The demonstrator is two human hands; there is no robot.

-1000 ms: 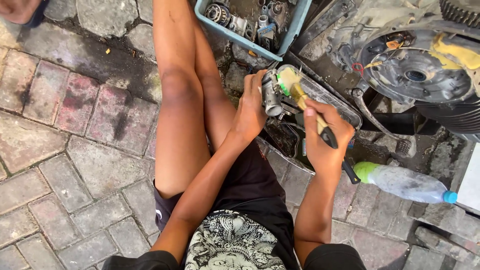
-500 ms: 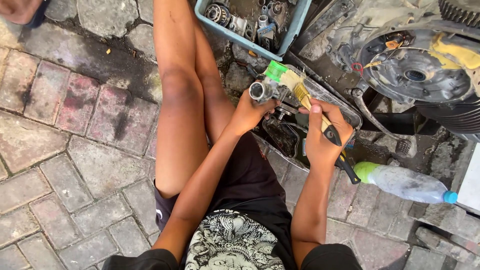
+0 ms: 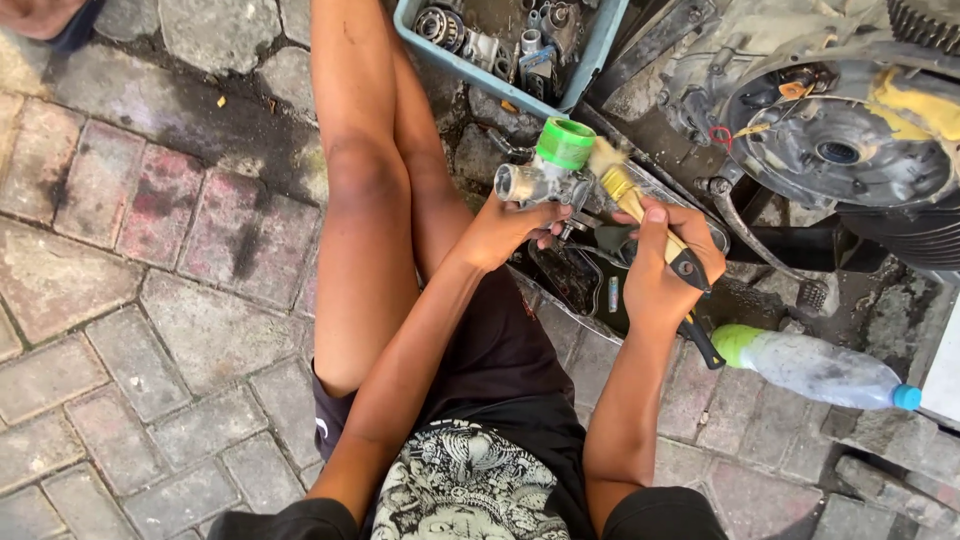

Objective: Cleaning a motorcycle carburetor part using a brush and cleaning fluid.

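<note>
The person is sitting on a brick pavement (image 3: 130,300), legs stretched toward a dark oily tray (image 3: 585,285) on the ground. The left hand (image 3: 505,228) is holding a small metal carburetor (image 3: 545,178) up above the tray, its grip wrapping round the lower part of the body; a bright green cap (image 3: 566,142) is sitting on top of the part, and a round metal opening is facing left. The right hand (image 3: 665,268) is clasping a paintbrush (image 3: 640,215), its grip pressing closed around the yellow-and-black handle, thumb lying along the top. The pale bristles are touching the carburetor just right of the green cap, and they are looking blurred. The black end of the handle is sticking out below the hand.

Beyond the knees, a light blue bin (image 3: 520,60) is holding bearings and other metal parts. To the right, an engine (image 3: 830,140) with an exposed round housing is standing on the ground, a yellow rag (image 3: 915,105) lying across it. A clear plastic bottle (image 3: 810,365) with a blue cap and green base is lying on its side near the right forearm, just beside the tray.
</note>
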